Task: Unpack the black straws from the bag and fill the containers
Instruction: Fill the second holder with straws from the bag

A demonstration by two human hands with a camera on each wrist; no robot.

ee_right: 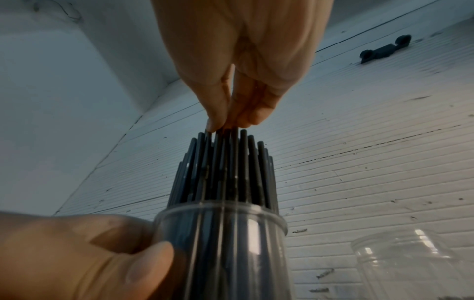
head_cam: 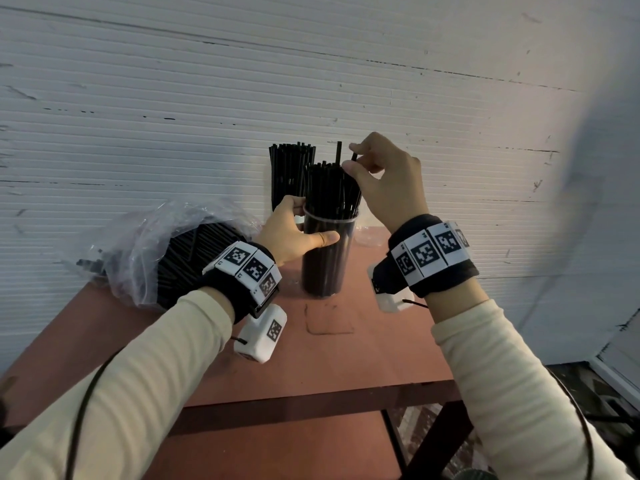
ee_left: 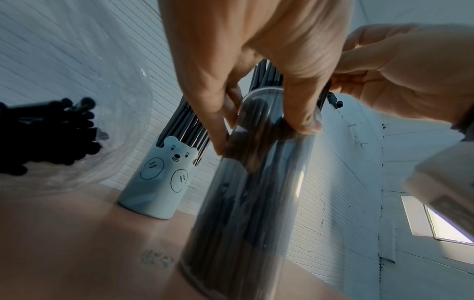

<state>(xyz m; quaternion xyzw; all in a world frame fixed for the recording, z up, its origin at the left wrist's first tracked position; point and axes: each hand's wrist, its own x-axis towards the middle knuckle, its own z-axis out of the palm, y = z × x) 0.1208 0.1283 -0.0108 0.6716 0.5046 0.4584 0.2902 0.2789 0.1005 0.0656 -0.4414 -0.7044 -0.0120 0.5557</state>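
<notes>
Seen at centre: left hand (ee_left: 256, 67) gripped clear container (ee_left: 246, 203) full of black straws (ee_left: 266, 75). At upper right, right hand (ee_left: 400, 69). At left, bear holder (ee_left: 156, 182) and bag (ee_left: 77, 113).

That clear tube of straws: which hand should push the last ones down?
The right hand: it already pinches straws at their tops above the clear tube, while the left hand grips the tube to steady it.

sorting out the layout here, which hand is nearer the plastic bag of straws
Left. The left hand grips the clear container right beside the plastic bag of straws; the right hand pinches straws above the container, on its far side from the bag.
</notes>
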